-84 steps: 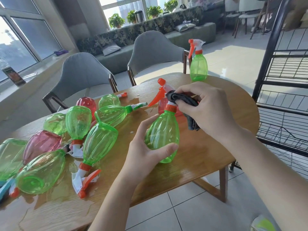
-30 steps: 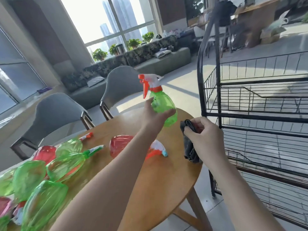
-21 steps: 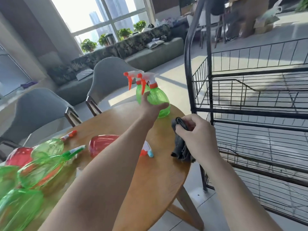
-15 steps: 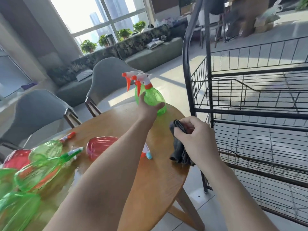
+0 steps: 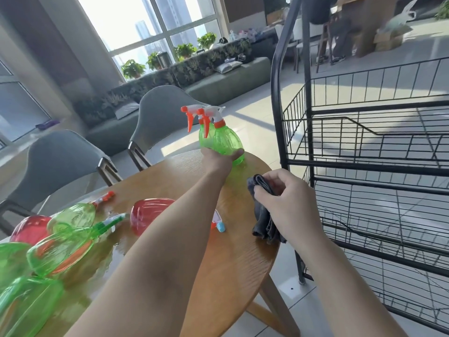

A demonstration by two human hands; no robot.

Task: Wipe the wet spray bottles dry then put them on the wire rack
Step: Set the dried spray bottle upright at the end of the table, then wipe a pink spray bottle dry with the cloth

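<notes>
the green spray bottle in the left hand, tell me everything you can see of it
The green spray bottle is see-through green plastic with a rounded, ribbed body, an orange collar, a white spray head and an orange trigger. It stands upright at the far edge of the wooden table, close beside a second green bottle of the same kind. The left hand grips its lower body. Whether its base touches the tabletop cannot be told.

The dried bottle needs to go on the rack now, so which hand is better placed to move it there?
The left hand: it already grips the green bottle at the table's far edge beside the rack. The right hand holds the cloth.
</notes>
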